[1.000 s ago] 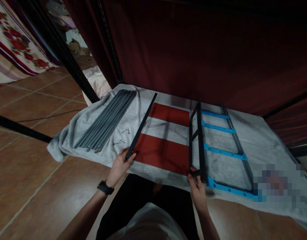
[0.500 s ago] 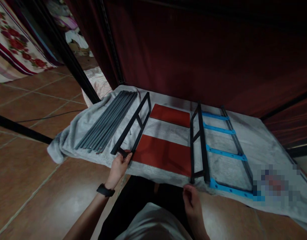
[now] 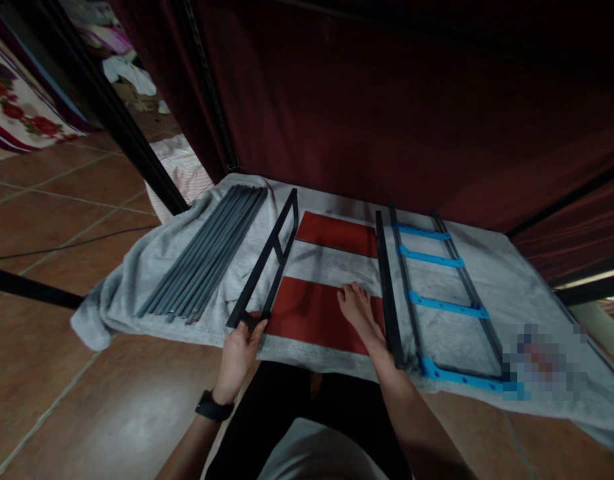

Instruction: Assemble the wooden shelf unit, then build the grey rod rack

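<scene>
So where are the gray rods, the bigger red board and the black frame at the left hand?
Gray rods [image 3: 205,255]: head view, middle of the bundle.
Bigger red board [image 3: 311,312]: head view, middle of its top surface.
Black frame [image 3: 263,259]: head view, middle of its outer long bar.

Left hand [image 3: 243,348] gripping left black frame [image 3: 262,261] at near end — right hand [image 3: 357,307] over larger red panel [image 3: 307,313].

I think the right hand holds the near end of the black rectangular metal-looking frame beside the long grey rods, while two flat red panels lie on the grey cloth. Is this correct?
Only the side is wrong: in the head view, the left hand holds the near end of the black frame beside the grey rods. Two red panels do lie on the grey cloth.
</scene>
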Available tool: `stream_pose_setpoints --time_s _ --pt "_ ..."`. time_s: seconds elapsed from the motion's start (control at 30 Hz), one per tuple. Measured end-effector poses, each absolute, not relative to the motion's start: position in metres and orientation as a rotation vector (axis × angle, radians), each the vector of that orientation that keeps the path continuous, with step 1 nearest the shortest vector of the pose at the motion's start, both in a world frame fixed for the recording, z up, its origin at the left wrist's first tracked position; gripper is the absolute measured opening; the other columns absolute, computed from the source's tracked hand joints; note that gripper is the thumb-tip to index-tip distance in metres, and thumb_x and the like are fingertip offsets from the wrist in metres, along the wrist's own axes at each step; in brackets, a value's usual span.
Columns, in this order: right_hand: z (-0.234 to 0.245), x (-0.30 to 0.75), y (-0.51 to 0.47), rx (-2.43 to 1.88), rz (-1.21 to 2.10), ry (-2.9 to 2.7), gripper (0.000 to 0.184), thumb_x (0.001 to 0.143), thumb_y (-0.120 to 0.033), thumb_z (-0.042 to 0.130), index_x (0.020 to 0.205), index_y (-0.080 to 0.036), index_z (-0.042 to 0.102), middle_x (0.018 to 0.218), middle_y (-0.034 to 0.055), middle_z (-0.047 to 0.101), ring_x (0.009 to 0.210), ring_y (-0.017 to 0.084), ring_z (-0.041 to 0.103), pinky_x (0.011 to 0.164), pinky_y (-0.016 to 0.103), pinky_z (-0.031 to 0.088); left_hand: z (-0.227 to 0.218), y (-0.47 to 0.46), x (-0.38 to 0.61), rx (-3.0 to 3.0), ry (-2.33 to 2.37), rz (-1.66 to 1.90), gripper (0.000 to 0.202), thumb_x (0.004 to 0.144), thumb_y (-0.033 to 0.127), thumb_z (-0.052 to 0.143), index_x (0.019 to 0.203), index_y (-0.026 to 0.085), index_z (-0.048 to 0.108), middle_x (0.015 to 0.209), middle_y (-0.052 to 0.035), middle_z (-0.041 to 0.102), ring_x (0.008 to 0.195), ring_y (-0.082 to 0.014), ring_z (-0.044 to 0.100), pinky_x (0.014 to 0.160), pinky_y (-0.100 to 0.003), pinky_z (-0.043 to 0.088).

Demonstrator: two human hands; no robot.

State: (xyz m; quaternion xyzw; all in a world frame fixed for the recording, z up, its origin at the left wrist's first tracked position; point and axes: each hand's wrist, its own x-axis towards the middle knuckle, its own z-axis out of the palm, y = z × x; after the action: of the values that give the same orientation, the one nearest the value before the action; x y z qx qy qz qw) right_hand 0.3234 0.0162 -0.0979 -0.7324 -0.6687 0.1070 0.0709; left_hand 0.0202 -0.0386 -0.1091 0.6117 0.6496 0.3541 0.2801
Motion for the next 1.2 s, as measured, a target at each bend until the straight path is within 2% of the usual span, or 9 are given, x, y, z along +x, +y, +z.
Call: stream_pose_setpoints --time_s 0.3,0.5,0.6,0.77,0.97,1.2 --pt "-0.076 0.336 0.033 -2.214 0.607 -2.018 0.033 0.092 -0.047 0.056 0.105 -0.018 0.067 0.116 0.011 0.059 0.11 0.024 0.055 0.095 0.038 0.04 -0.116 -0.04 0.021 1.66 1.761 0.944 0.052 0.088 0.062 0.047 0.105 0.016 0.066 0.104 -0.0147 0.074 0.093 -0.0321 0.071 0.081 -0.04 0.055" --pt "-0.04 0.349 0.026 -1.983 0.72 -2.07 0.025 0.087 -0.036 0.065 0.102 -0.017 0.061 0.107 0.006 0.06 0.097 0.018 0.058 0.084 0.028 0.041 -0.116 -0.037 0.02 1.635 1.737 0.97 0.048 0.087 0.059 0.05 0.106 0.017 0.065 0.102 -0.0133 0.074 0.099 -0.0315 0.07 0.09 -0.04 0.054" --pt "-0.015 0.349 0.008 -1.885 0.723 -2.1 0.022 0.086 -0.032 0.065 0.102 -0.02 0.058 0.099 0.0026 0.064 0.092 0.017 0.06 0.079 0.028 0.04 -0.117 -0.036 0.021 1.606 1.759 0.927 0.048 0.086 0.058 0.052 0.106 0.016 0.065 0.1 -0.0137 0.073 0.097 -0.0325 0.07 0.087 -0.042 0.054" --pt "0.014 0.337 -0.039 -1.82 0.649 -2.133 0.018 0.088 -0.034 0.062 0.101 -0.024 0.055 0.093 -0.0003 0.066 0.084 0.018 0.062 0.075 0.028 0.039 -0.116 -0.041 0.02 1.606 1.636 0.924 0.046 0.087 0.051 0.051 0.113 0.015 0.062 0.106 -0.0145 0.072 0.101 -0.0304 0.068 0.087 -0.041 0.054" --pt "0.013 0.326 -0.087 -1.813 0.583 -2.152 0.011 0.093 -0.034 0.055 0.1 -0.026 0.054 0.097 0.0005 0.068 0.089 0.02 0.067 0.072 0.029 0.042 -0.108 -0.05 0.018 1.62 1.656 0.868 0.03 0.085 0.038 0.05 0.1 0.015 0.06 0.097 -0.0129 0.07 0.089 -0.0268 0.066 0.084 -0.043 0.053" --pt "0.006 0.318 -0.111 -1.858 0.404 -2.144 0.013 0.096 -0.038 0.051 0.1 -0.026 0.055 0.094 0.0019 0.069 0.086 0.023 0.068 0.07 0.032 0.045 -0.088 -0.063 0.03 1.615 1.5 1.101 0.048 0.087 0.036 0.055 0.131 0.017 0.051 0.124 -0.0111 0.064 0.117 -0.0246 0.059 0.104 -0.04 0.045"
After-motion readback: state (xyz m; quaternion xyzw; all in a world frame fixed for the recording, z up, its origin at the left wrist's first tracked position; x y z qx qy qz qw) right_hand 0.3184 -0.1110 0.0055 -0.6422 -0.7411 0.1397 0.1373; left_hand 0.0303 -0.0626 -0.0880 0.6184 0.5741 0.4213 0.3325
